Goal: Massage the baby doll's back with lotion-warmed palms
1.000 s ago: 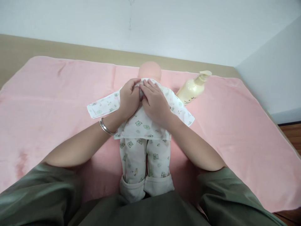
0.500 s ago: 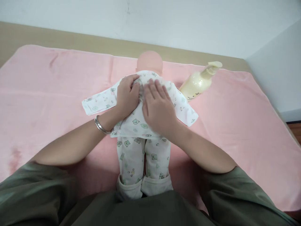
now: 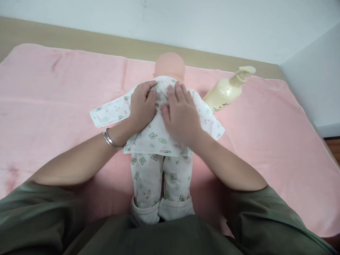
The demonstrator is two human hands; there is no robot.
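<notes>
A bald baby doll (image 3: pixel 170 64) lies on the pink mat, its legs toward me. It wears a white patterned baby shirt (image 3: pixel 156 141) with both sleeves spread outward and matching trousers (image 3: pixel 174 177) with turned-up white cuffs. My left hand (image 3: pixel 143 105), its wrist in a silver bangle (image 3: pixel 111 139), rests on the shirt's upper left with fingers curled against the cloth, which is creased beside it. Flat on the right side of the chest lies my right hand (image 3: pixel 182 115), fingers stretched out and slightly blurred. Neither the doll's hands nor its feet show.
A pale yellow pump bottle (image 3: pixel 224 91) leans at a slant just past the right sleeve. The pink mat (image 3: pixel 271 141) covers most of the wooden surface (image 3: pixel 87 35). White walls (image 3: pixel 186 24) close off the back and the right side.
My right hand has shifted slightly right over the shirt, its fingers now pointing more straight up. My left hand stays at the same spot on the shirt. The view has shifted a little.
</notes>
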